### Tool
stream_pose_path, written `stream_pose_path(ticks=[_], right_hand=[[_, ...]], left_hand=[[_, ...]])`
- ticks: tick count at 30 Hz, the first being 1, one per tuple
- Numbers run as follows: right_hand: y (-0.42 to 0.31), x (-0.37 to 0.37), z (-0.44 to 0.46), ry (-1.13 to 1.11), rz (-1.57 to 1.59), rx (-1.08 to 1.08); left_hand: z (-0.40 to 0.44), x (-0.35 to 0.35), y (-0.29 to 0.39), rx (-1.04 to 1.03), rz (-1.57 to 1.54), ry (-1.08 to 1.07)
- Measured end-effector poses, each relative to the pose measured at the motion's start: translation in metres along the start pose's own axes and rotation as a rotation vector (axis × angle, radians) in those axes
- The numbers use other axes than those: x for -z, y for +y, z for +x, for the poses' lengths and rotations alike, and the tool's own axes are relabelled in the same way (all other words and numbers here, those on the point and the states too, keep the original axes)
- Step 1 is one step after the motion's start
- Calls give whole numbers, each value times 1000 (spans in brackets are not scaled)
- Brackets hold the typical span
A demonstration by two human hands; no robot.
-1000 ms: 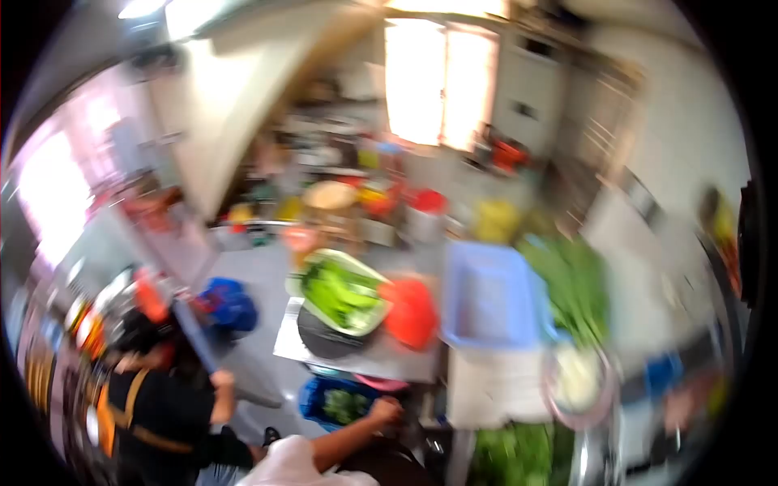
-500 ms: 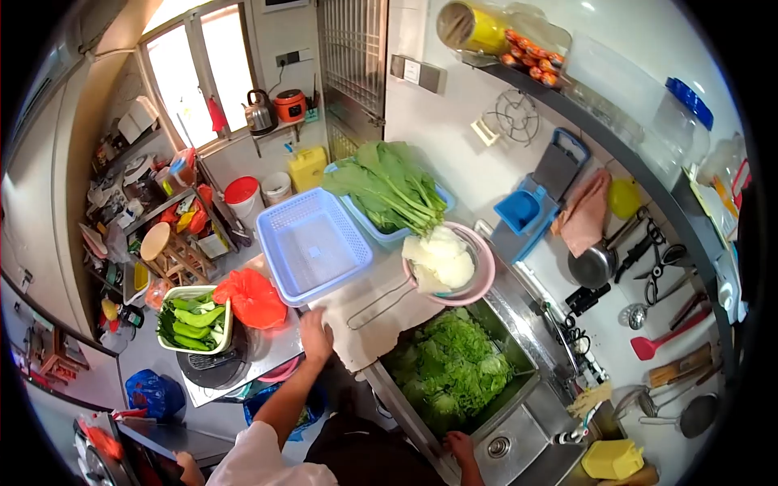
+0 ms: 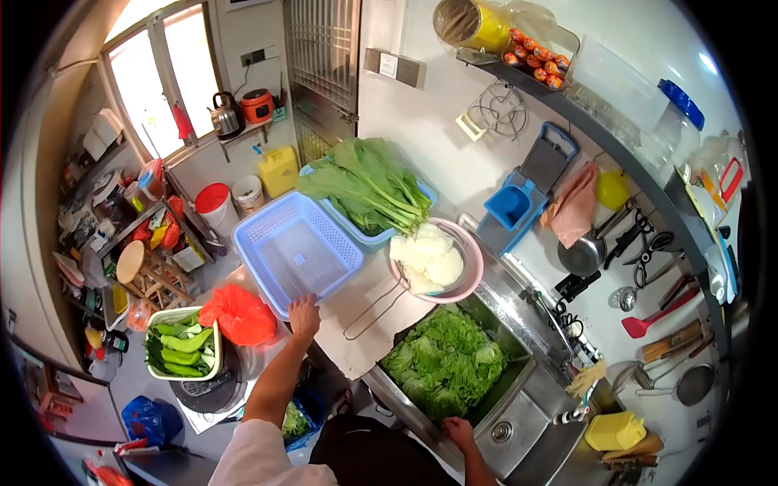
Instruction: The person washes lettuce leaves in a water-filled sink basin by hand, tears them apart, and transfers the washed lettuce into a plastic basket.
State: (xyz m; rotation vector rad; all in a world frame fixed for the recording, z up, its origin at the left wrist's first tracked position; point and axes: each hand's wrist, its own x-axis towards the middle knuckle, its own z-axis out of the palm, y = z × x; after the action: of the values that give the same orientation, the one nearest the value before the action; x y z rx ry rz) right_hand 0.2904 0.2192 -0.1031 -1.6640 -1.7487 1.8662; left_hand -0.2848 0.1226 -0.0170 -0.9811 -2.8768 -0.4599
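Note:
My left hand (image 3: 305,317) is at the near corner of an oblong blue plastic basket (image 3: 339,283), its fingers closed over the rim. Nothing lies in the basket apart from a pale label on its floor. My right hand (image 3: 459,432) is at the front rim of the steel sink (image 3: 527,381), fingers curled over the edge beside the lettuce. Green leaf lettuce (image 3: 446,356) fills the left basin. Between the basket and the sink, a wire-handled strainer (image 3: 374,313) with peeled white vegetable pieces (image 3: 429,257) rests on a pink basin (image 3: 474,279).
Behind the basket, a second blue basket (image 3: 429,194) holds long leafy greens (image 3: 369,182). To the left are a red plastic bag (image 3: 237,314) and a tub of green peppers (image 3: 185,344). Utensils hang on the right wall, including a red spatula (image 3: 660,314). A yellow jug (image 3: 613,432) stands by the sink.
My left hand has moved from the counter edge up onto the blue basket's rim. My right hand stays at the sink edge. The camera view has shifted slightly.

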Motion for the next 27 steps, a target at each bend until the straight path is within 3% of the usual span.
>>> stream_pose_path(ticks=[2, 7, 9, 13, 15, 20, 23, 27], right_hand=[[-11, -12, -4, 46, -16, 14], [-13, -30, 2, 166, -400, 126], [-30, -30, -5, 150, -555, 7], [-45, -30, -26, 270, -148, -111], [-37, -24, -28, 305, -162, -94], [25, -9, -1, 348, 122, -139], [40, 2, 22, 343, 254, -174], [46, 14, 69, 455, -80, -49]], left_hand=[[-3, 3, 3, -41, -11, 29], [-1, 1, -6, -76, 102, -10], [4, -15, -21, -97, -41, -75], [2, 7, -5, -215, -357, 95], [0, 23, 6, -222, -486, 242], [-41, 96, 95, -234, -734, 425], [-87, 96, 150, -293, -866, 217], [-143, 70, 233, -360, -934, -577]])
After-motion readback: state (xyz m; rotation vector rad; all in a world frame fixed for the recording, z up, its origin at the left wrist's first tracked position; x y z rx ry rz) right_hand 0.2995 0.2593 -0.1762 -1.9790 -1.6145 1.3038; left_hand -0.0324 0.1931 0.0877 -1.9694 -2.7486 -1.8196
